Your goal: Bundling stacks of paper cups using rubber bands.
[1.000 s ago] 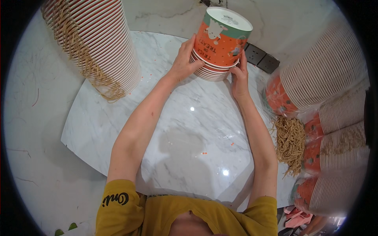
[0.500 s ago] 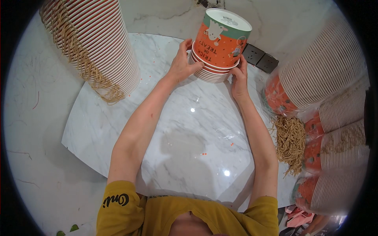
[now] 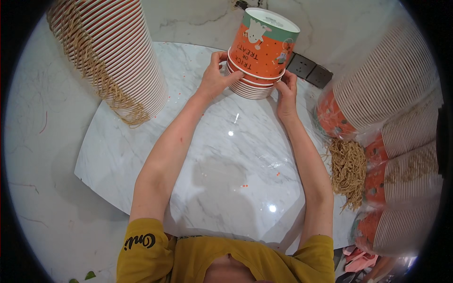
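A stack of upside-down paper buckets point(image 3: 265, 49) stands at the far side of the marble-patterned table. The top one is orange with a green band and cartoon figures. Below its white rim, several more rims point(image 3: 250, 89) show, with strips of orange between the upper ones. My left hand point(image 3: 218, 78) grips the stack's left side, thumb against the front just under the top rim. On the right side, my right hand point(image 3: 287, 93) holds it near the same height, thumb in front. The fingertips behind the stack are partly hidden.
A tall stack of nested buckets with raffia-like strands point(image 3: 113, 75) rises at the left. Plastic-wrapped bucket stacks point(image 3: 387, 89) line the right side, beside a bundle of tan strands point(image 3: 348, 172). Black sockets point(image 3: 309, 70) sit behind my right hand. Small orange specks dot the table point(image 3: 226, 188).
The top bucket has shifted slightly up and left, and more orange shows beneath its rim. Both hands keep their hold on the stack's sides.
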The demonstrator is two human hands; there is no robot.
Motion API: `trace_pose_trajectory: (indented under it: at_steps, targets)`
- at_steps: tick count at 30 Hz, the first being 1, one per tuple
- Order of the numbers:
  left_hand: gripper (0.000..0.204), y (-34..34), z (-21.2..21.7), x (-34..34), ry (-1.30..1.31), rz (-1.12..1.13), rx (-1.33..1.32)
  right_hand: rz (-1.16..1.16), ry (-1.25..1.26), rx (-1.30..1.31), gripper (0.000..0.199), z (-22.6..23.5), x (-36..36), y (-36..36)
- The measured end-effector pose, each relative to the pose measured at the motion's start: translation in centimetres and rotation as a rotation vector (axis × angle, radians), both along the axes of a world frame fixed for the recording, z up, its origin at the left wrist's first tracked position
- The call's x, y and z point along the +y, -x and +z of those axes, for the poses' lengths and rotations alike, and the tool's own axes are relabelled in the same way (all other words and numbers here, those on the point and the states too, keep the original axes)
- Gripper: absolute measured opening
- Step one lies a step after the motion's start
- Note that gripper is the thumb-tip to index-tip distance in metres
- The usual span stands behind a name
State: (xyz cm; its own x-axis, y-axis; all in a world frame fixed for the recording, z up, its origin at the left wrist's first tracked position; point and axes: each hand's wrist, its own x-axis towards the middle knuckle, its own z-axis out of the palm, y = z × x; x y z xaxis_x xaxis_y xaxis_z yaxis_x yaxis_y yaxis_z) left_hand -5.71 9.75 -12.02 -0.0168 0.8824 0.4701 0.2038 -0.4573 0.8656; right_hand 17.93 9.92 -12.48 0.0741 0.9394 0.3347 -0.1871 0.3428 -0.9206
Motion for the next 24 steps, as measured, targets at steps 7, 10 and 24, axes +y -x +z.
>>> trace_pose_trajectory:
  at_steps: [7,10,24]
  targets:
    - [0.091,-0.54,0.72,-0.55,-0.017,-0.038,-0.040,-0.011,-0.037,-0.074,0.048,-0.15,-0.36,0.32]
    - [0.092,-0.36,0.76,-0.49,-0.070,0.004,0.041,-0.010,-0.048,-0.085,0.049,0.04,-0.67,0.61]
    - [0.089,-0.57,0.91,-0.25,-0.214,0.098,0.181,-0.027,-0.082,-0.126,0.047,-0.53,-0.28,0.51]
